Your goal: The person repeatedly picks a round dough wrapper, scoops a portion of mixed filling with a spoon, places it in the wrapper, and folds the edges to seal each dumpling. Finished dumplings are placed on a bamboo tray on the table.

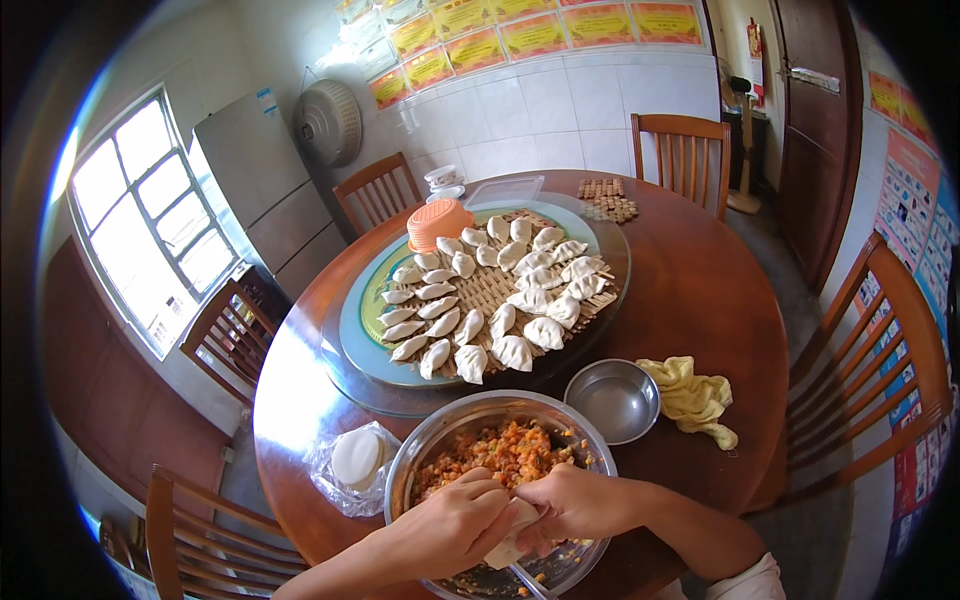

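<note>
Over the near side of a large steel mixing bowl, both my hands grip one dumpling wrapper. My left hand holds its left side, and my right hand pinches the right side. The fingers hide part of the wrapper, so I cannot tell how far its edge is sealed. Chopped orange-and-brown filling lies in the bowl, below and beyond my hands. A metal utensil handle rests at the bowl's near side. Left of the bowl, a stack of round wrappers sits on a clear plastic bag.
Folded dumplings ring a woven mat on the glass turntable. An orange plastic basket stands behind them. A small steel bowl and a yellow cloth lie right of the mixing bowl. Wooden chairs surround the round table.
</note>
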Demonstrator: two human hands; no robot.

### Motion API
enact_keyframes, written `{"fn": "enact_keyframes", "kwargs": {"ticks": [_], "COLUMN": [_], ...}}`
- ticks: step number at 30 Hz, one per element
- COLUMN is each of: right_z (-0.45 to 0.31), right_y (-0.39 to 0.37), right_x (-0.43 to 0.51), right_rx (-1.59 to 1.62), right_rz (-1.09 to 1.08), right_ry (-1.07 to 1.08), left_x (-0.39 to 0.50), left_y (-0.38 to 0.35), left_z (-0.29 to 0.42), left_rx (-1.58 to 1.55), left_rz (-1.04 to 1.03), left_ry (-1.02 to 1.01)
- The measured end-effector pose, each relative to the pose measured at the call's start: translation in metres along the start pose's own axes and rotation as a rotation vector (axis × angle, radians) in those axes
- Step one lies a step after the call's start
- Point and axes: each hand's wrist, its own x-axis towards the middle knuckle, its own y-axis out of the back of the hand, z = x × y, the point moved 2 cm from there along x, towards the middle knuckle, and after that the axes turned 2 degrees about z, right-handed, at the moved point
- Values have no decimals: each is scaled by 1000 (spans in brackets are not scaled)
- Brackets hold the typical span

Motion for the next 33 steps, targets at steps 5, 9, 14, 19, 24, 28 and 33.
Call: {"fn": "enact_keyframes", "kwargs": {"ticks": [5, 9, 14, 19, 24, 28, 33], "right_z": [2, 0, -3, -2, -1, -2, 0], "right_y": [-2, 0, 11, 19, 37, 39, 39], "right_x": [1, -2, -5, -6, -14, -12, -14], "right_rx": [-20, -101, 119, 242, 133, -39, -390], "right_rz": [-29, 69, 359, 430, 677, 868, 863], "right_ry": [-49, -85, 48, 108, 24, 193, 282], "left_x": [2, 10, 20, 29, 49, 90, 150], "left_y": [6, 8, 17, 13, 33, 61, 79], "left_z": [-2, -1, -11, -37, -96, -168, -244], "left_rx": [102, 129, -136, -656, -1167, -647, 281], "left_rz": [-100, -19, 171, 313, 436, 560, 543], "left_ry": [28, -17, 108, 486, 656, 575, 358]}}
